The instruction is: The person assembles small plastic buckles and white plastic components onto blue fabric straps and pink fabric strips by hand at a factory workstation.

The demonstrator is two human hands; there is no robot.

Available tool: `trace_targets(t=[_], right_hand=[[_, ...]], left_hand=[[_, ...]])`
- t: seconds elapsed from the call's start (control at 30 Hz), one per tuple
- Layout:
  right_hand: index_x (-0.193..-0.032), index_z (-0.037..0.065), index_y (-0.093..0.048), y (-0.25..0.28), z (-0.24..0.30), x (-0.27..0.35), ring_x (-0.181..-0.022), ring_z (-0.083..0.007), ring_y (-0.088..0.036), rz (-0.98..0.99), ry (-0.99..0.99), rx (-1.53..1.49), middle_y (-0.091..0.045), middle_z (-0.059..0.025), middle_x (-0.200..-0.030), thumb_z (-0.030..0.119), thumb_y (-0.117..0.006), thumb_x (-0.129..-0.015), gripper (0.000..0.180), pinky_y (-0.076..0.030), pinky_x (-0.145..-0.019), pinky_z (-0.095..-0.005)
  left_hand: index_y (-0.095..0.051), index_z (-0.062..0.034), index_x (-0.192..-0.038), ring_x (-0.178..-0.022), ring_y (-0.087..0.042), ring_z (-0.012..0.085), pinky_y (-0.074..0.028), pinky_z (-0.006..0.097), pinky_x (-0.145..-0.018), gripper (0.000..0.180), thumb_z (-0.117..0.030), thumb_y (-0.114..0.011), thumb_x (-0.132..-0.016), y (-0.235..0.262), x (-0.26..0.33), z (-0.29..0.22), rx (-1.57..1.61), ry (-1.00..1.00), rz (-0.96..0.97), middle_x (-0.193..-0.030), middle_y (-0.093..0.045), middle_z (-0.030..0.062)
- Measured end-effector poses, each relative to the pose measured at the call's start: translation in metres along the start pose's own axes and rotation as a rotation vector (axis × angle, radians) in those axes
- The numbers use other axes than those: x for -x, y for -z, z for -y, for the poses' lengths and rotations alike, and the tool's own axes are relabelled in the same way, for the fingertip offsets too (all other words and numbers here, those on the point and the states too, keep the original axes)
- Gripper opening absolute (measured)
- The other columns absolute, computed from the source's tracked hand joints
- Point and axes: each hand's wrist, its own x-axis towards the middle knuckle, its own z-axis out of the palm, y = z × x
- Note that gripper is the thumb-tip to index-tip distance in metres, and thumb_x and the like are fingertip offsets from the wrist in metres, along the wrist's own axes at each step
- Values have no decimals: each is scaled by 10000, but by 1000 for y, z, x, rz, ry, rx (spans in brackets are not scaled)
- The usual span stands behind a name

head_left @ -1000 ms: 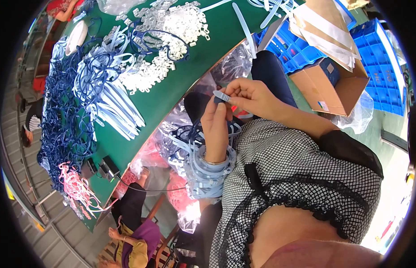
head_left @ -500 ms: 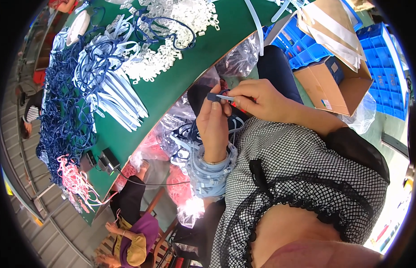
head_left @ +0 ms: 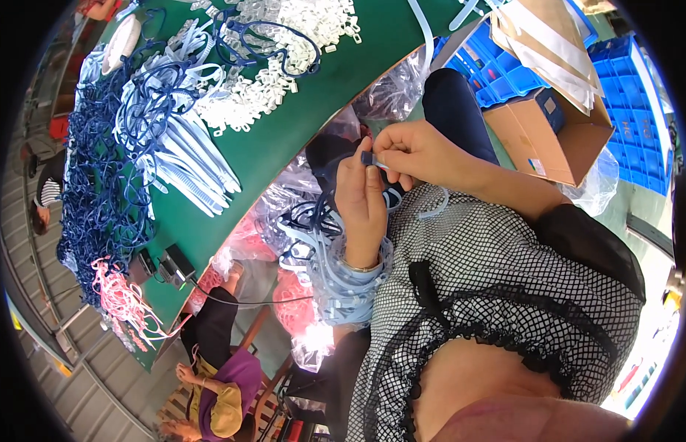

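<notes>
Both hands meet above her lap: the right hand (head_left: 413, 151) pinches a small dark blue clip (head_left: 368, 158), perhaps plastic, against the left hand (head_left: 363, 199) fingertips, beside the green table (head_left: 299, 125).

black-and-white checked top (head_left: 505, 280), black ruffled trim, metal bangle (head_left: 355, 266), dark trousers (head_left: 453, 110)
</notes>
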Motion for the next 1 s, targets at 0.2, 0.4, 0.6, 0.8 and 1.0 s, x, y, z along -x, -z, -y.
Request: trace_targets(t=[0.2,0.4,0.6,0.8,1.0], right_hand=[[-829,-14,-570,0,-16,-3,-477,-79,-512,33,-46,-385,-572,-54,-655,149,-534,-846,168,-393,-438,-186],[-898,7,-611,18,-25,-9,-550,-79,-542,27,463,403,-595,-55,-713,185,-567,-849,190,-422,-483,-196],[-883,3,-628,33,5,-2,-589,-70,-571,326,76,177,-614,-48,-735,171,-570,-844,182,-440,-512,-197],[-884,-17,-619,43,8,-4,-574,-80,-577,620,17,240,-617,-55,-724,95,-563,-840,133,-456,-514,-213],[-708,38,-588,38,18,-9,-527,-161,-540,119,869,899,-510,-65,-616,21,-600,-692,27,-411,-462,-275]], left_hand=[[-514,35,-1164,-803,-527,167,-425,258,-725,281,-35,-455,-898,-5,0,-7,-186,-87,-23,-902,-545,103],[-527,14,-1131,-676,-525,241,-426,303,-615,290,-22,-486,-846,6,7,-1,-134,-22,89,-797,-529,139],[-591,36,-953,-655,-538,188,-410,265,-589,163,-38,-547,-814,24,10,-17,69,62,337,-774,-561,124],[-598,50,-891,-629,-526,141,-407,245,-569,135,-25,-599,-779,28,11,-19,171,177,465,-754,-566,91],[-591,70,-913,-632,-494,136,-380,247,-565,154,-30,-562,-799,23,5,-31,226,195,370,-717,-530,74]])
